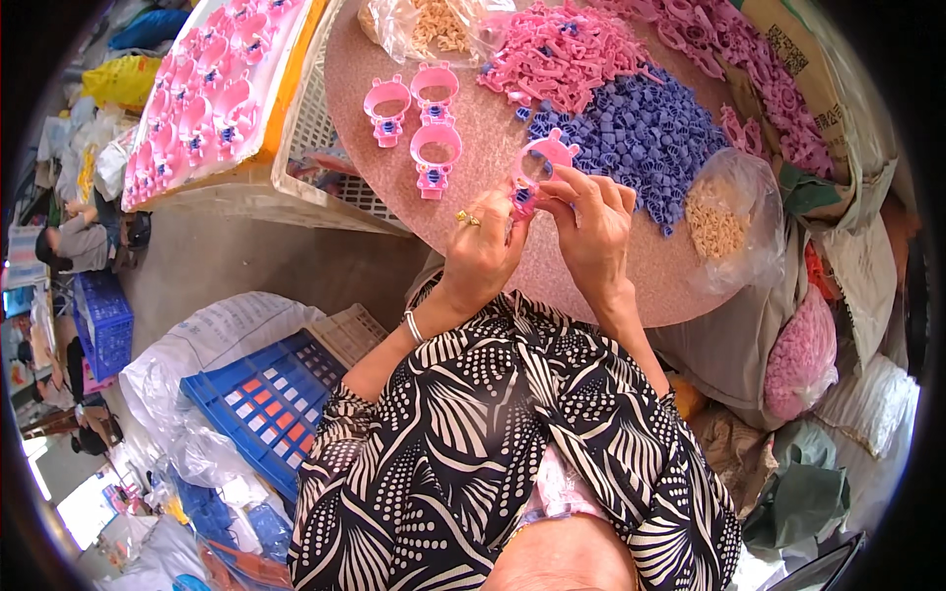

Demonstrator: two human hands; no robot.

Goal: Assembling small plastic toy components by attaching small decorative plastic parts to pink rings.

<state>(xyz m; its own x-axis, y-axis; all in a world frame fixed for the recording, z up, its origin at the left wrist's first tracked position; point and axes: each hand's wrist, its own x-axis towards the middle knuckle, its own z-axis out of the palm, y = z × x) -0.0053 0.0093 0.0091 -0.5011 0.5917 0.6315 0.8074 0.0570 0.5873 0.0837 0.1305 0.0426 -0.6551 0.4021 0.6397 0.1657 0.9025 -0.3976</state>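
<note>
Between both hands is a pink plastic animal-shaped piece [560, 148] with a round ring at its top and a small blue part in its lower body. My left hand [481, 246] pinches the lower body, and a ring and a bracelet show on that arm. My right hand [594, 231] grips the same piece from the right with thumb and fingers; its fingertips partly hide the blue part. Left of the hands, three similar pink pieces [436, 148] with blue parts lie on the round table [379, 187]. Just beyond my right hand spreads a heap of small blue parts [641, 138].
Small pink parts [562, 54] are heaped at the far side. Bags of tan bits lie at the far edge [439, 28] and right edge [717, 222]. At left, a tray [261, 148] of pink pieces rests on a crate [315, 202]. A large sack [788, 59] borders the right.
</note>
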